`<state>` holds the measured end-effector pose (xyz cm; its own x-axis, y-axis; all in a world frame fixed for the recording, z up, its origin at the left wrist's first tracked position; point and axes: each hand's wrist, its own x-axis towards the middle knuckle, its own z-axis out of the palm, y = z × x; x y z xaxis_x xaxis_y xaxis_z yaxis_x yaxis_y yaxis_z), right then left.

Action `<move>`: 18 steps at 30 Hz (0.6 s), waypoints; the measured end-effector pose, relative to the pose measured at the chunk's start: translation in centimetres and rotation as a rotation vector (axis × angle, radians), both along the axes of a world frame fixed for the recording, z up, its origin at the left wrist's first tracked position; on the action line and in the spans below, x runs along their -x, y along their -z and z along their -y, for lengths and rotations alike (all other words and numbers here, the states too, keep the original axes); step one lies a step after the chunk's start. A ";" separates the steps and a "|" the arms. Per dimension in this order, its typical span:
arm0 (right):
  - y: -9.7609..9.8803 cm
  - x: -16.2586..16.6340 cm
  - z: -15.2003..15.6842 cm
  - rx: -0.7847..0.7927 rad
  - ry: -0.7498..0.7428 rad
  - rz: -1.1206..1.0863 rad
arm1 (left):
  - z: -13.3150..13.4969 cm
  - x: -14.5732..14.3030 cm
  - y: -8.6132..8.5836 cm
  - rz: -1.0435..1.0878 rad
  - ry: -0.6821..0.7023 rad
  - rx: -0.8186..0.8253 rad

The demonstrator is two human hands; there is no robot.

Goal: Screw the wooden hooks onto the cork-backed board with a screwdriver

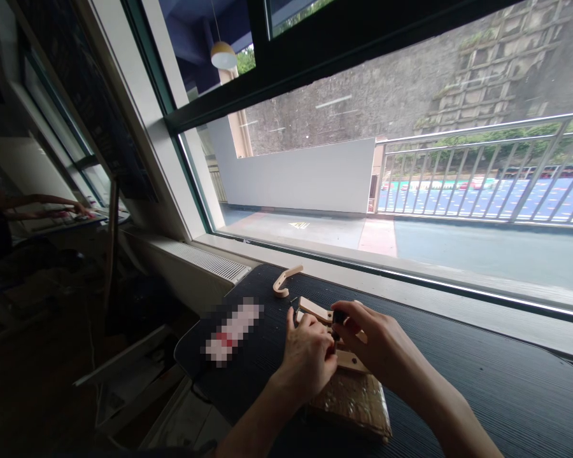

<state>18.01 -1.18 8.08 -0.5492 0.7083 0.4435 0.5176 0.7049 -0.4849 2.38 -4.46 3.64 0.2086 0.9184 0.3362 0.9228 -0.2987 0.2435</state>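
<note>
My right hand [370, 327] is closed round the black handle of a small screwdriver [338, 316], whose shaft points down among pale wooden pieces. My left hand [308, 356] is curled over the same pieces, its fingers bent and pressing them from the left. One wooden piece [315, 310] with a dark hole sticks out beyond my fingers; another wooden piece [352, 362] shows below, nearest me. The pieces rest on a block wrapped in brown tape [356, 404]. My hands hide the screwdriver's tip and much of the wood. A few small dark screws [293, 301] appear by my left fingertips.
A curved, hook-shaped wooden piece [282, 284] lies on the black table [439, 369] near the window. A blurred-out pink and white item [233, 334] is at the left. The window sill [382, 280] borders the far edge. Another person's arm [42, 202] reaches across a far-left surface.
</note>
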 end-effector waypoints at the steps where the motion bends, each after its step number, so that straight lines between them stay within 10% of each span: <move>1: 0.1 0.0 -0.1 0.002 0.008 -0.005 | 0.0 0.0 0.0 0.005 -0.002 0.000; 18: -0.5 0.2 0.3 -0.026 -0.022 0.070 | -0.1 -0.1 0.2 -0.005 -0.017 0.006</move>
<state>17.82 -1.50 8.61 -0.5944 0.6847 0.4217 0.5339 0.7282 -0.4297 2.52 -4.39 3.48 0.1946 0.9239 0.3293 0.9288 -0.2815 0.2410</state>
